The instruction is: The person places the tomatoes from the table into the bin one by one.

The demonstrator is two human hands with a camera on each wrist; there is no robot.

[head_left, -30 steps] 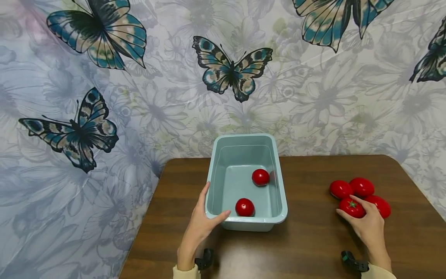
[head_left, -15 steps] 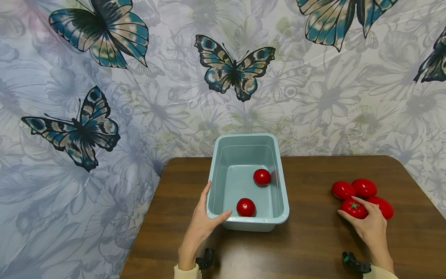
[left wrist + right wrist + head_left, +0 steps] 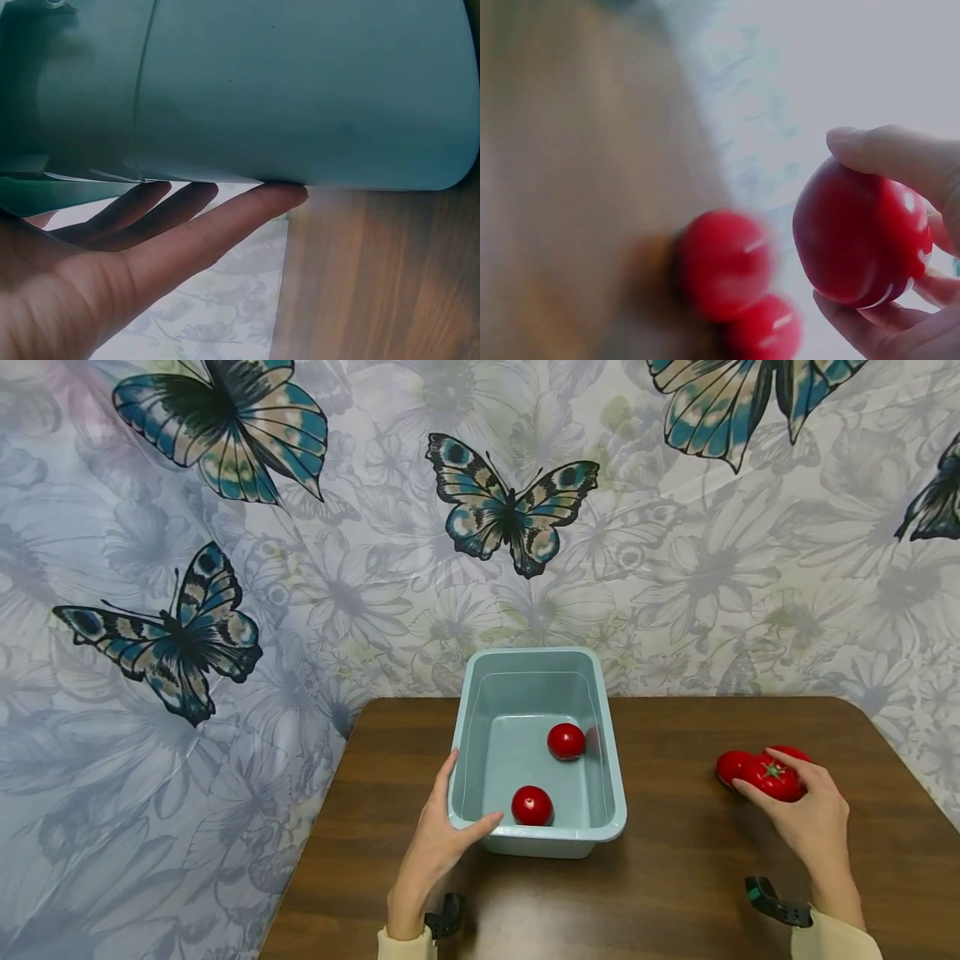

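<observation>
In the head view my right hand [image 3: 816, 818] grips a red tomato [image 3: 780, 779] with a green star-shaped top between thumb and fingers. The right wrist view shows this tomato [image 3: 859, 236] held off the table, beside two blurred tomatoes [image 3: 724, 264]. Behind it in the head view, a tomato at the left [image 3: 732, 766] and one at the back [image 3: 791, 751] are partly covered. My left hand [image 3: 435, 847] rests at the near left corner of a pale blue-green plastic bin [image 3: 611, 760]. Its straight fingers [image 3: 225, 229] touch the bin's side wall; its thumb lies at the near rim.
Two tomatoes lie apart inside the bin, one near the front [image 3: 532, 806] and one farther back [image 3: 566, 741]. The brown wooden table [image 3: 667, 877] ends at a butterfly-patterned cloth [image 3: 360, 527]. Dark straps [image 3: 776, 906] are on both wrists.
My right hand has lifted the tomato with the green top up and slightly right; it now covers the tomatoes behind. My left hand stays at the bin. The head view has shifted slightly.
</observation>
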